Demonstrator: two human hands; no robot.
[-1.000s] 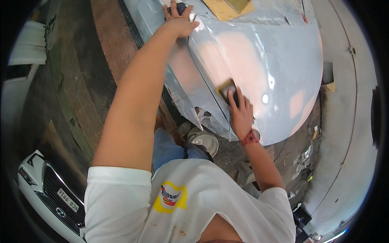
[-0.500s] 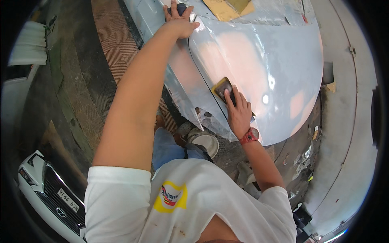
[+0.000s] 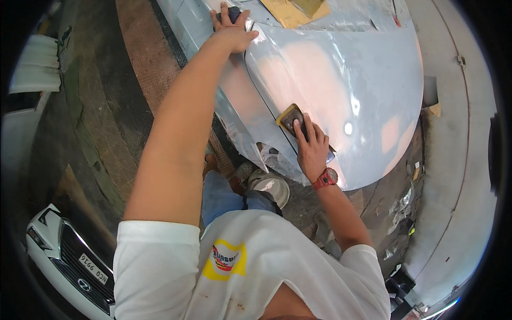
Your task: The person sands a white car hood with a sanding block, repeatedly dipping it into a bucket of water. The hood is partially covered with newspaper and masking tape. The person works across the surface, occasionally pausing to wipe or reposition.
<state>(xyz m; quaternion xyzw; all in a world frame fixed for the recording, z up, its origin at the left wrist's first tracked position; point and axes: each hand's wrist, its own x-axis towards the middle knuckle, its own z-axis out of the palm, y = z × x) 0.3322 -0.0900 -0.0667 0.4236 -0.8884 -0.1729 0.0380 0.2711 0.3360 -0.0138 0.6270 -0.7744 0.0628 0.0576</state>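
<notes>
My right hand [image 3: 313,151] is closed on a dark sanding block [image 3: 293,122] with a yellowish edge of sandpaper. The block lies flat on the grey-primed car hood [image 3: 384,90], near the seam along its left edge, where a wide pinkish patch [image 3: 304,74] spreads. At the far left, my left hand [image 3: 231,36] rests with fingers spread on the car body by the hood's corner. Beneath those fingers is a dark piece [image 3: 233,14], mostly covered; what it is cannot be made out.
Brown masking paper [image 3: 288,13] covers part of the windshield area. A pale bucket [image 3: 271,189] stands on the floor by my legs, below the open front corner of the fender. Another white car [image 3: 69,258] is at lower left. Litter [image 3: 400,208] lies along the right wall.
The sanding block and my right hand have shifted very slightly left and down on the hood. My left hand stays in place on the car body, while the view has moved a little.
</notes>
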